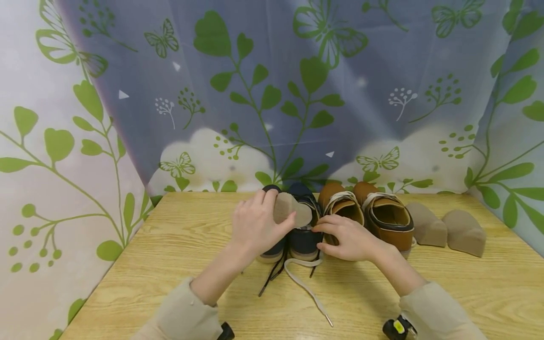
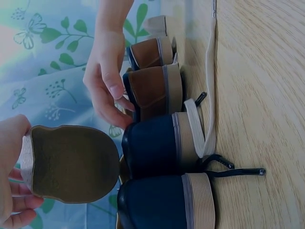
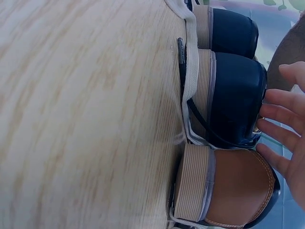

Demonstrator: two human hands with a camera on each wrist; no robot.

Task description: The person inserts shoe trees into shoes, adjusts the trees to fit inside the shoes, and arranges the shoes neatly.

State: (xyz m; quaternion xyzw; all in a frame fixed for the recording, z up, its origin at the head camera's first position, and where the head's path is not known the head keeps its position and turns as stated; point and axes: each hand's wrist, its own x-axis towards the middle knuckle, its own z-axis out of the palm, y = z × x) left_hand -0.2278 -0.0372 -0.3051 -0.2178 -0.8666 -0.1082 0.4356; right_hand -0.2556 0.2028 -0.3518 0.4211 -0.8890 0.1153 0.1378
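Note:
My left hand (image 1: 255,219) grips a beige shoe insert (image 2: 74,164) by its edge, fingers and thumb at its sides. The insert has a rounded end and a darker flat face, and is held above the pair of navy shoes. Its rounded end comes right up to the opening of the right navy shoe (image 1: 303,243). Beside it on the left stands the other navy shoe (image 2: 155,202), partly covered by my left hand in the head view. My right hand (image 1: 350,236) has loosely bent fingers, with the fingertips (image 3: 271,112) right at the right navy shoe's heel rim.
Two brown shoes (image 1: 391,233) with white laces stand right of the navy pair. Farther right, two beige inserts (image 1: 465,231) lie on the wooden table (image 1: 187,245). A white lace (image 1: 303,285) and black laces (image 1: 272,278) trail toward the front. Patterned cloth (image 1: 272,156) hangs behind.

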